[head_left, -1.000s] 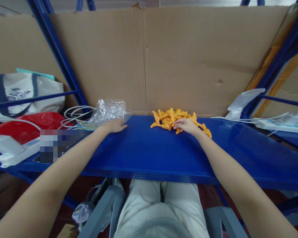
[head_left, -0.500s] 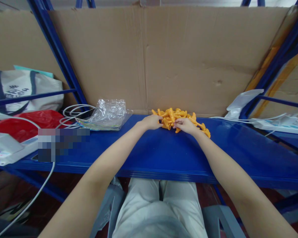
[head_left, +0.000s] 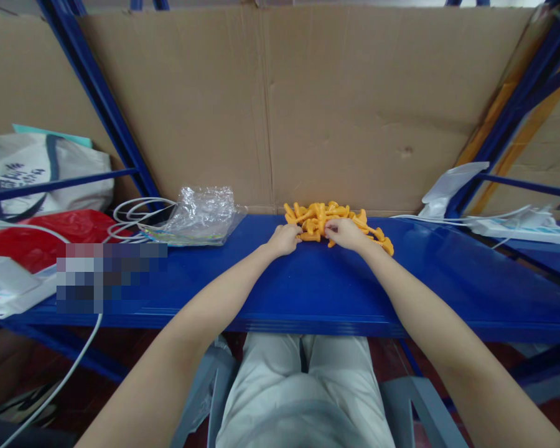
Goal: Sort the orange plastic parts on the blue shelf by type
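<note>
A heap of orange-yellow plastic pieces (head_left: 318,211), knobbly and bone-like in shape, lies at the back of the blue shelf (head_left: 308,286). They overlap, so I cannot make out their exact kind. At the heap's left front edge is my left hand (head_left: 285,239), fingers closed at the end of a short piece (head_left: 311,237). My right hand (head_left: 345,233) reaches into the front of the heap, thumb and fingertips pinching an upright piece (head_left: 322,218). Several pieces (head_left: 383,241) trail out to the right, behind my right wrist.
Clear plastic packaging (head_left: 200,214) lies left of the heap, beside coiled white cable (head_left: 130,214) and a red bag (head_left: 74,225). A white power strip (head_left: 522,231) sits at right. Cardboard (head_left: 354,112) stands behind, between blue posts (head_left: 102,99).
My left hand has drawn slightly left and towards me, its fingers closing from a wider grasp. My right hand has stayed at the heap. The view has shifted slightly.
</note>
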`<state>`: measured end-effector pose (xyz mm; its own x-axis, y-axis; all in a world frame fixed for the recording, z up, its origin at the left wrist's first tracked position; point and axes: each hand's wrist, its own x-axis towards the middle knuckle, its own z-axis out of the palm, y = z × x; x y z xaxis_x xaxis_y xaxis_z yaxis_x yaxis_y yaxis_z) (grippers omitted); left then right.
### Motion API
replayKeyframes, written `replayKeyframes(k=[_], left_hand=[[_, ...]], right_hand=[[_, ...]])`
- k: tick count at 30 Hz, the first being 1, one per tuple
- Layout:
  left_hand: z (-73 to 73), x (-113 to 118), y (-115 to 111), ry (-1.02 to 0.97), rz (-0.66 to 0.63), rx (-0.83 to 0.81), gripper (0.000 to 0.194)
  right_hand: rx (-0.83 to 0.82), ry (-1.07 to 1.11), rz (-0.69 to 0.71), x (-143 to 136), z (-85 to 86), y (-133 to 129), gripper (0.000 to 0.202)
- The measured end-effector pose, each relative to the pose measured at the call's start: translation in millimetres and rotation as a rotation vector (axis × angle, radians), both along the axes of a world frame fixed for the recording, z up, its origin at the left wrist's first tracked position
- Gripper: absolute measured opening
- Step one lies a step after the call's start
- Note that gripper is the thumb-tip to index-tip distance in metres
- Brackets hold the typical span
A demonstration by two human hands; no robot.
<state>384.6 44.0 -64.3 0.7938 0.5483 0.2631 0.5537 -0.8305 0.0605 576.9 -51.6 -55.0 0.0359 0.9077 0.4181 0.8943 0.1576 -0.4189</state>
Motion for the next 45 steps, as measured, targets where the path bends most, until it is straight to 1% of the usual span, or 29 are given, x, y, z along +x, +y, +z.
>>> replayKeyframes(k=[4, 7, 11, 15, 18, 20, 22, 24, 27, 29, 31, 34, 35, 37, 39, 40, 42, 43, 45], left_hand=[[3.9, -2.7, -1.5, -0.052, -0.102, 0.033, 0.017], [8.5, -5.0, -4.5, -0.063, -0.130, 0.072, 0.017], [19.4, -10.3, -14.1, -0.049, -0.113, 0.125, 0.019], [30.8, -14.7, -24.2, -0.031, -0.129, 0.252, 0.019], [35.1, -14.9, -28.5, -0.010, -0.147, 0.328, 0.021], [35.7, -13.9, -29.9, 0.001, -0.160, 0.363, 0.023], [34.9, -12.5, -30.7, 0.002, -0.168, 0.389, 0.024], [33.1, -11.3, -31.0, -0.004, -0.172, 0.399, 0.024], [29.6, -10.0, -30.5, -0.022, -0.184, 0.394, 0.024], [26.9, -9.6, -29.1, -0.061, -0.206, 0.384, 0.027], [23.8, -9.3, -26.6, -0.135, -0.244, 0.363, 0.033], [18.0, -6.7, -20.9, -0.334, -0.277, 0.302, 0.040], [15.5, -4.7, -18.8, -0.420, -0.275, 0.270, 0.045], [9.6, 0.7, -14.5, -0.587, -0.260, 0.178, 0.062], [2.9, 6.8, -10.9, -0.702, -0.239, 0.044, 0.074], [-0.3, 9.3, -9.5, -0.732, -0.227, -0.030, 0.074], [-5.6, 12.0, -7.3, -0.737, -0.222, -0.154, 0.063], [-7.3, 12.1, -6.4, -0.713, -0.235, -0.192, 0.055], [-8.7, 10.2, -5.0, -0.641, -0.287, -0.218, 0.041]], right_hand=[[0.084, 0.008, -0.086, -3.1, 9.0, -5.8, 0.022], [0.135, 0.007, -0.108, -6.7, 12.9, -8.4, 0.024], [0.149, 0.008, -0.079, -10.2, 12.3, -8.8, 0.026], [0.179, 0.018, -0.009, -11.6, 7.6, -5.3, 0.024], [0.191, 0.033, 0.056, -14.0, 4.1, -2.5, 0.021], [0.175, 0.019, 0.095, -17.5, 2.9, -2.3, 0.020], [0.137, -0.040, 0.109, -23.3, 3.0, -4.2, 0.023], [0.083, -0.132, 0.066, -30.9, 4.2, -7.5, 0.027], [0.015, -0.249, -0.051, -43.0, 6.5, -12.7, 0.026], [0.009, -0.274, -0.096, -48.2, 7.2, -14.6, 0.023], [0.032, -0.258, -0.109, -49.3, 6.6, -14.6, 0.020], [0.081, -0.152, -0.097, -43.6, 3.1, -10.5, 0.019], [0.102, -0.091, -0.079, -40.5, 1.6, -8.3, 0.019], [0.152, 0.060, -0.029, -34.1, -1.1, -3.2, 0.016], [0.191, 0.232, 0.036, -29.0, -2.2, 1.3, 0.012], [0.197, 0.321, 0.071, -27.3, -2.1, 2.9, 0.012], [0.197, 0.488, 0.141, -25.5, -0.2, 3.8, 0.015], [0.197, 0.560, 0.172, -25.3, 1.3, 3.1, 0.019], [0.187, 0.674, 0.213, -26.1, 4.7, -0.5, 0.028]])
